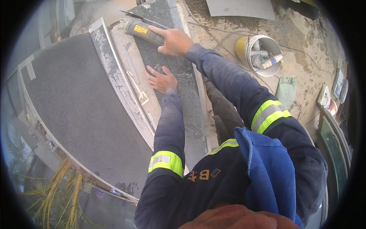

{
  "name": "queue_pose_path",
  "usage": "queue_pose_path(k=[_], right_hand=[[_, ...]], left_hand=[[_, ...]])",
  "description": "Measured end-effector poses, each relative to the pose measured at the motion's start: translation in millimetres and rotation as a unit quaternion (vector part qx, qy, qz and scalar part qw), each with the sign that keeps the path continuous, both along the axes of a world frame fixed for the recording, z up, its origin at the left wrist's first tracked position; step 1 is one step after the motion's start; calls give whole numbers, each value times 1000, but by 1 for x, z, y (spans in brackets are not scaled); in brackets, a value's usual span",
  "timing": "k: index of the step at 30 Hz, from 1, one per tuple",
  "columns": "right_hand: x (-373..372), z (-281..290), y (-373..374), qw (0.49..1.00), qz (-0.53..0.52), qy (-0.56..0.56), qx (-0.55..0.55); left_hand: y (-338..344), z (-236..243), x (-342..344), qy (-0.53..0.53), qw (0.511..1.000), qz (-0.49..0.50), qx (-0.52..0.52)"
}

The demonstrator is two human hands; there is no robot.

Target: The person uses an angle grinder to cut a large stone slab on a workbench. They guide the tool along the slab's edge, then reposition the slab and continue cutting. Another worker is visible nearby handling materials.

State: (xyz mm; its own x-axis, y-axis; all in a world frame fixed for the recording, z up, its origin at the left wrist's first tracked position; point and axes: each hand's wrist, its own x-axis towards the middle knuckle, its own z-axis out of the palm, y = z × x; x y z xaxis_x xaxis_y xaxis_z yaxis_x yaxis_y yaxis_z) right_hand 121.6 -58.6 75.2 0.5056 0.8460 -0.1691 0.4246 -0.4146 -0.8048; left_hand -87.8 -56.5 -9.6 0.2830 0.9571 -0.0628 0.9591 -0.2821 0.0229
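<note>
Right hand (175, 41) clenched round the rear of the body of a grey grinder (143, 31), a cylinder with a yellow label, at the far middle of the scene, head pointing left, over the far part of a long dark slab (183, 84); impossible to tell whether in contact with that slab. Left hand (163, 80) nearer, grasping nothing, palm down and fingers spread across the left edge of the same slab. To the left of it, a pale surface (143, 68) with small off-white pieces (144, 98), then a narrow strip (114, 61) smeared white, then a broad dark panel (84, 95) with a curved outer edge. Hazy air at the far left, just beyond the grinder. To the right, on stained ground (305, 68), a white bucket (241, 49) tipped toward the right, with bottles (271, 62) inside, and just nearer, a pale green bag or cloth (286, 91). At the far edge, a flat grey sheet (242, 9). At the near left, yellow-green fronds (57, 187).
</note>
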Motion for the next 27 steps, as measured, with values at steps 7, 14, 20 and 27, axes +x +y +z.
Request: queue_pose_path(k=[7, 14, 20, 27], right_hand=[[-1, 0, -18, 1000, -5, 7, 18], [3, -14, 7, 1000, -12, -3, 16], [1, -4, -7, 1000, 10, 12, -4], [0, 10, -33, 999, 10, 29, -14]], left_hand=[[-1, 1, 1, -1, 1000, -2, -9], [-1, 3, 4, 0, 1000, -6, -6], [1, -1, -1, 7, 1000, -1, 0], [0, 1, 0, 6, 1000, -3, 0]])
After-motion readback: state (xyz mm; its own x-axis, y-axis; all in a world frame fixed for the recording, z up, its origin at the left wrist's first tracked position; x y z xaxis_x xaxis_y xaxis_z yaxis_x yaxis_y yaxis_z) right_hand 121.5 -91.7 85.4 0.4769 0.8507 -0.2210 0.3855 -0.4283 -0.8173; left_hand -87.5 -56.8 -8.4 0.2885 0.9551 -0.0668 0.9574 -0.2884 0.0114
